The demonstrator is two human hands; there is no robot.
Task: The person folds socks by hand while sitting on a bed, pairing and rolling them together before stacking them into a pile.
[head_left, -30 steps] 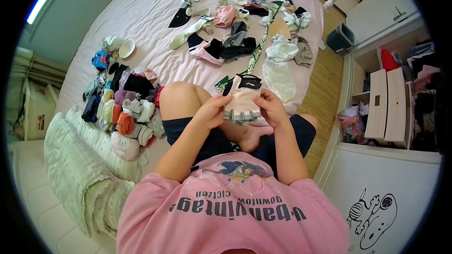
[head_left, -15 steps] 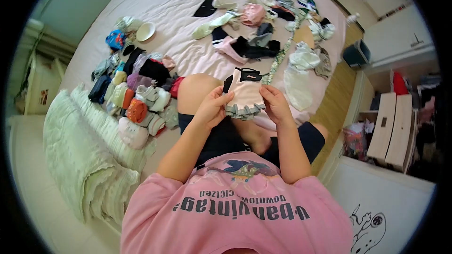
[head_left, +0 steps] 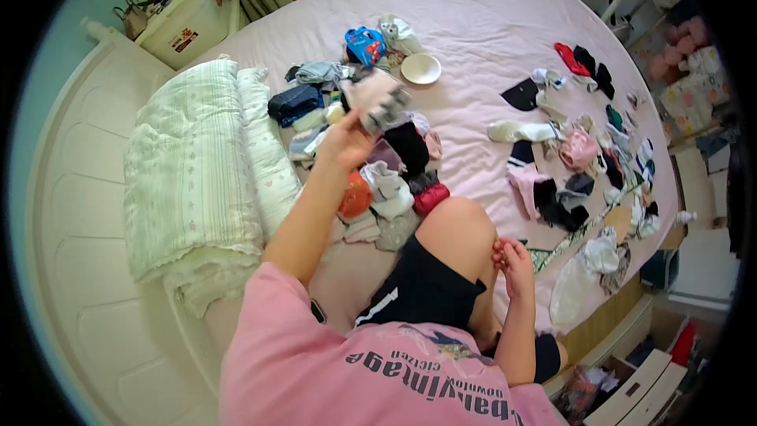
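My left hand (head_left: 347, 142) is closed on a pale pink fingerless glove (head_left: 372, 93) with grey finger edges, blurred by motion. It is above the left pile of folded socks and small clothes, where an orange rolled piece (head_left: 355, 196), a black piece (head_left: 407, 147) and a dark red one (head_left: 430, 198) show. Part of this pile is hidden behind my hand and forearm. Beside my raised knee, my right hand (head_left: 516, 267) has its fingers loosely bent, with nothing visible in them.
A white bowl (head_left: 421, 69) and a blue printed cloth item (head_left: 365, 46) lie beyond the pile. Loose socks and clothes, among them a pink bundle (head_left: 578, 149), spread over the bed's right side. A folded quilt (head_left: 185, 166) lies left. A pulled-out drawer (head_left: 643, 394) stands lower right.
Both hands held the glove in front of me; the right has let go. My left hand has carried it left over the pile. The view has turned left.
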